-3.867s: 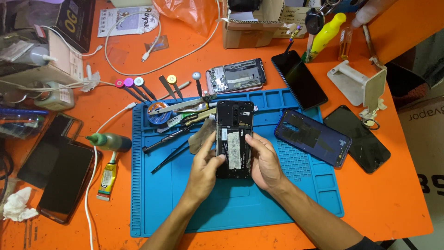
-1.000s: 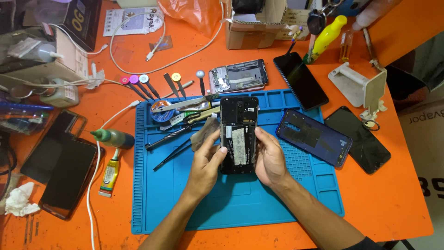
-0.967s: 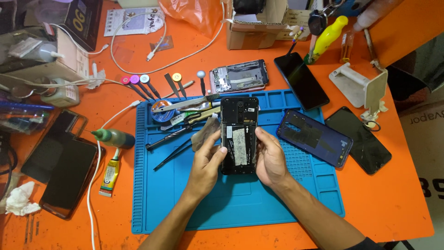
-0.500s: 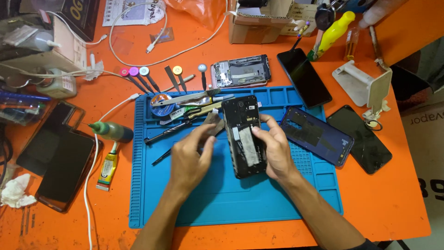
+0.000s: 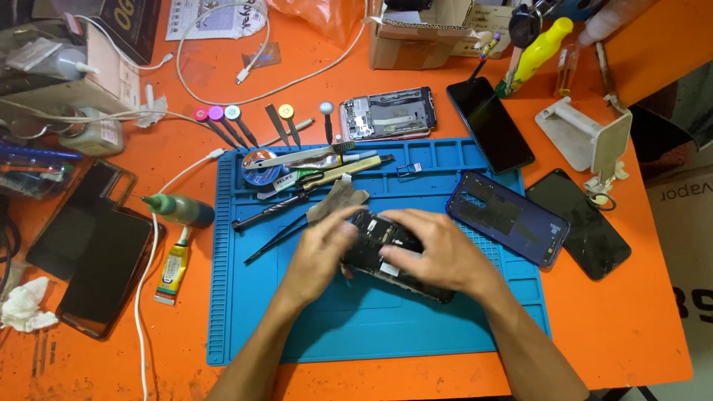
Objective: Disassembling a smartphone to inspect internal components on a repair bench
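Opened phone (image 5: 392,256), black, back cover off, lying flat near the middle of the blue ridged silicone mat (image 5: 356,327), long axis running from upper left to lower right, both hands directly on top. Left hand (image 5: 321,252) over the upper-left end with fingers curled narrow around the edge, right hand (image 5: 438,256) spread across the middle and lower-right end, pressing or gripping, motion blur making exact contact hard to tell. Just beyond the fingertips: grey cloth scrap (image 5: 338,200), black tweezers (image 5: 278,238), glossy blue back cover (image 5: 507,217) to the right, all on the orange surface (image 5: 616,327).
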